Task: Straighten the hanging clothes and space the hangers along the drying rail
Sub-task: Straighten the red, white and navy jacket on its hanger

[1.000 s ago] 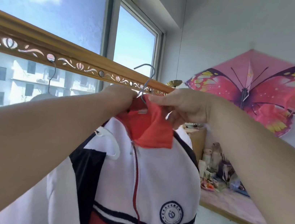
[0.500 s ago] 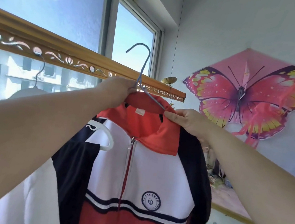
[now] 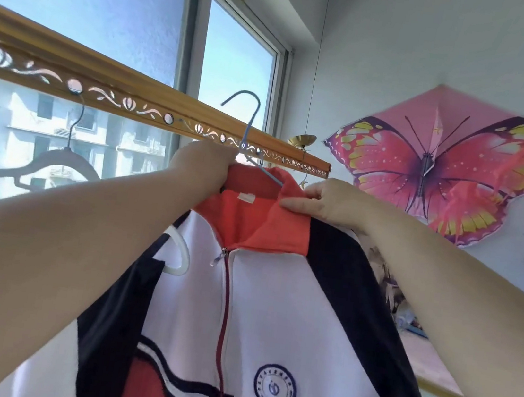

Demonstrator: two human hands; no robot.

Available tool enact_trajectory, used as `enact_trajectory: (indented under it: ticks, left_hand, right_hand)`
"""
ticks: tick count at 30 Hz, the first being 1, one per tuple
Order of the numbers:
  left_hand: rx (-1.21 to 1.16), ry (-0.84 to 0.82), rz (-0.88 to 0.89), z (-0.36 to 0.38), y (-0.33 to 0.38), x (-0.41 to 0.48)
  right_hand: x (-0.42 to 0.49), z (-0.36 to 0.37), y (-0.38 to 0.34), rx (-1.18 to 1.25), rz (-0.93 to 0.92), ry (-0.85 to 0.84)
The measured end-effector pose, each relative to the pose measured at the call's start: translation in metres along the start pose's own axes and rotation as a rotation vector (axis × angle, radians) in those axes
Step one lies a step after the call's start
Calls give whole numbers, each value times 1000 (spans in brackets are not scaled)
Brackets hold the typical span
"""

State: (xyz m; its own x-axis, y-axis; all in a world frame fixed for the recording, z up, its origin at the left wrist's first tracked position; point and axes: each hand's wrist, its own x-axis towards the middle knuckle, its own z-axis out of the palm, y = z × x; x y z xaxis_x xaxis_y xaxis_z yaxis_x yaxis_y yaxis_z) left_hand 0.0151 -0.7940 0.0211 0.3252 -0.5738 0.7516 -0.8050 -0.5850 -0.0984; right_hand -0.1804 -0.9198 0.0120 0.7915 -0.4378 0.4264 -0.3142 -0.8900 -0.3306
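A red, white and navy zip jacket (image 3: 271,317) sits on a blue wire hanger (image 3: 250,129) that I hold up in front of the golden drying rail (image 3: 126,98). The hook stands free above the rail, not hooked on it. My left hand (image 3: 205,163) grips the hanger's neck together with the red collar. My right hand (image 3: 331,201) pinches the collar's right side near the shoulder. A white plastic hanger (image 3: 178,254) shows behind the jacket's left shoulder.
A grey hanger (image 3: 57,162) hangs from the rail at the left, before the window. A pink butterfly kite (image 3: 426,167) is fixed to the right wall. Below it stands a cluttered pink-topped cabinet (image 3: 431,373).
The jacket's collar has been flattened and its right shoulder spread out. The hanger hook has risen from rail level to above the rail, and my right hand slid to the collar's right side.
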Motion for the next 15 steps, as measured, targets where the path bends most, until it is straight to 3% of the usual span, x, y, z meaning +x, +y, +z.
enact_trajectory:
  ticks: [6, 9, 11, 15]
  left_hand:
    - [-108, 14, 6, 6, 1, 5]
    - [-153, 11, -67, 6, 1, 6]
    - [-208, -7, -119, 7, -5, 7]
    - [-202, -56, -46, 9, 3, 6]
  right_hand:
    - [0, 5, 31, -276, 176, -39]
    - [-2, 3, 39, -483, 213, -46]
    - [-10, 0, 41, -493, 238, -79]
    - [-6, 4, 35, -332, 31, 9]
